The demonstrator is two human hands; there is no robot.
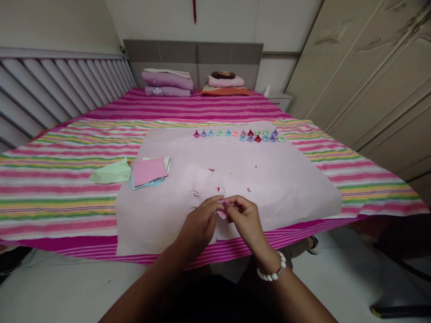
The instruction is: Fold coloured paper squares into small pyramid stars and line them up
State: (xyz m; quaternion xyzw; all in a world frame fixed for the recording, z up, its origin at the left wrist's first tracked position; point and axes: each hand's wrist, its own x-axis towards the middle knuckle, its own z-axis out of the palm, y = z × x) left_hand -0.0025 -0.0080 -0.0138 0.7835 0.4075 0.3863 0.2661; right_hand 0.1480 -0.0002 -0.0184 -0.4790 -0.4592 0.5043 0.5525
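Note:
Between my two hands is a small piece of folded pink paper (222, 214), held just above the front part of a large white sheet (289, 179). My left hand (204, 220) pinches its left side with thumb and fingers. From the right, my right hand (243, 216) grips the paper near its top edge, fingertips close to those of the left. Fingers partly cover the paper, so its exact folded shape is hard to make out. Small red and pale scraps (194, 193) lie on the sheet beyond my hands.
Small folded paper pieces (250, 133) in several colours line the sheet's far side. A stack of coloured paper (150, 172) lies on the left, beside a creased light green sheet (112, 172). Striped bedding (57, 179) surrounds everything; folded bedding (167, 83) sits by the headboard.

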